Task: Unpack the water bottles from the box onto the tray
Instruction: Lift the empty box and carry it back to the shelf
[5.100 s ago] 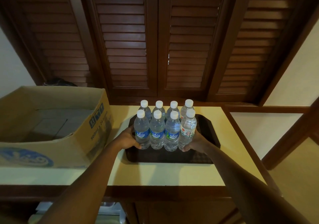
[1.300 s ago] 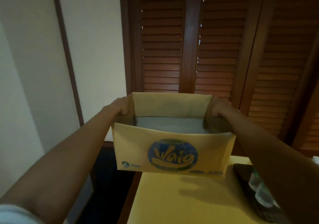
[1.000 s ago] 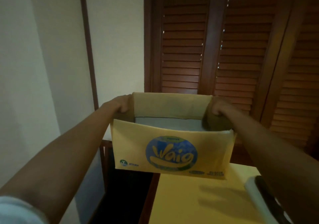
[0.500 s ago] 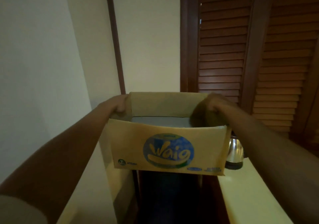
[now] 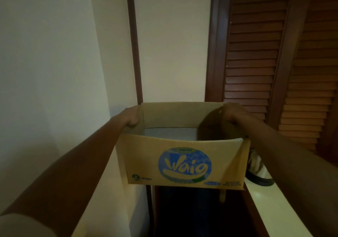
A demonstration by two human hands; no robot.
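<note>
Box (image 5: 182, 161) airborne left of counter (image 5: 265, 200), no bottles visible inside. Left hand (image 5: 132, 117) and right hand (image 5: 231, 113) curl over side rims. Keep it level, clear the kettle (image 5: 258, 171) at right.

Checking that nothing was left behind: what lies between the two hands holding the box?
In the head view, only the box's open inside lies between the left hand and right hand: bare pale floor, no bottle visible.
</note>
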